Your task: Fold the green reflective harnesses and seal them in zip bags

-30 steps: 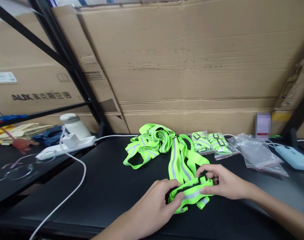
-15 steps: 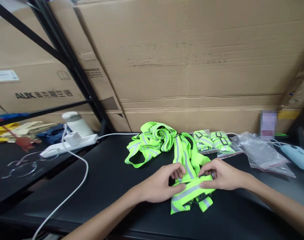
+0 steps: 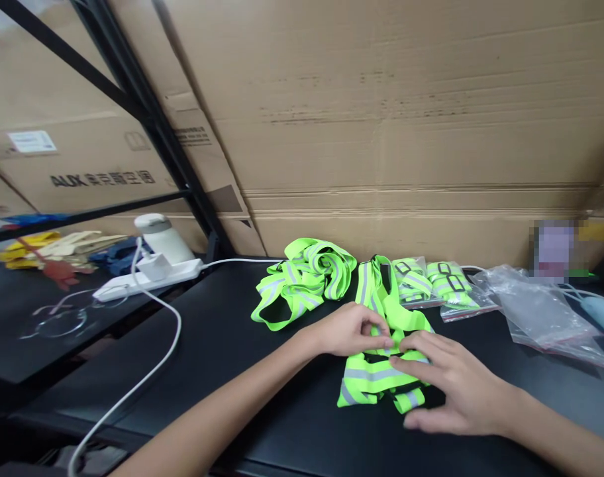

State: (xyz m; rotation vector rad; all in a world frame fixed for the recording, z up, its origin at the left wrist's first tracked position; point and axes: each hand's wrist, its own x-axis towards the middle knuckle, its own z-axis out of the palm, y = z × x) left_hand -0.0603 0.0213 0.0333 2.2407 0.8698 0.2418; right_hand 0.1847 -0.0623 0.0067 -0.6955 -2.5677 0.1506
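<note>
A neon-green reflective strap (image 3: 381, 376) with a silver stripe lies partly folded in front of me, a flat section at its near end. My left hand (image 3: 359, 330) is closed at the upper edge of that fold, thumb and fingers pinching the green webbing. Over the right side of the fold, my right hand (image 3: 453, 384) has its fingers spread; the fingertips rest on the strap and the thumb stands apart. Black buckle parts are mostly covered by the hands and webbing. Behind it, a loose pile of similar green straps (image 3: 302, 281) lies to the left.
Bagged green straps (image 3: 451, 285) and clear plastic bags (image 3: 545, 308) lie at the back right. A white power strip (image 3: 150, 278), a white bottle (image 3: 163, 240) and a trailing cable (image 3: 175, 324) are on the left. Large cardboard (image 3: 381, 132) stands behind the black table.
My right hand has let go of the folded strap and opened, shifting towards me and right. My left hand has moved right and up to the fold's upper edge. The view has turned slightly left.
</note>
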